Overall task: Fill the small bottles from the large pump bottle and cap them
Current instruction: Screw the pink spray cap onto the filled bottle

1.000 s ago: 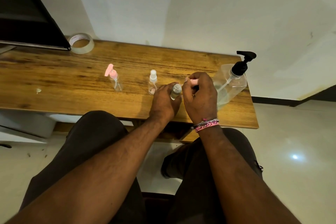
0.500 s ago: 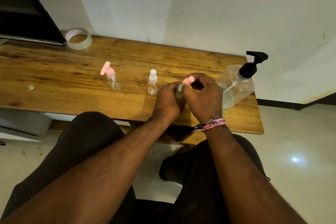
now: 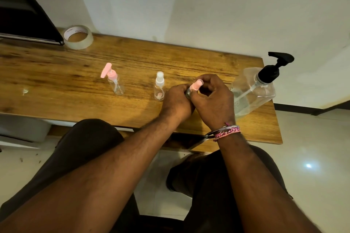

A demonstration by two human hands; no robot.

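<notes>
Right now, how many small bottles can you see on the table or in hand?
3. A pink-pump bottle stands left, a white-spray bottle mid-table, and a third bottle, mostly hidden, sits in the left hand under the pink cap.

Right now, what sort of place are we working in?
Probably a home or small office desk against a wall, not a lab: a wood-grain desk, a roll of clear tape beside a dark monitor, white painted wall and glossy floor tiles.
</notes>
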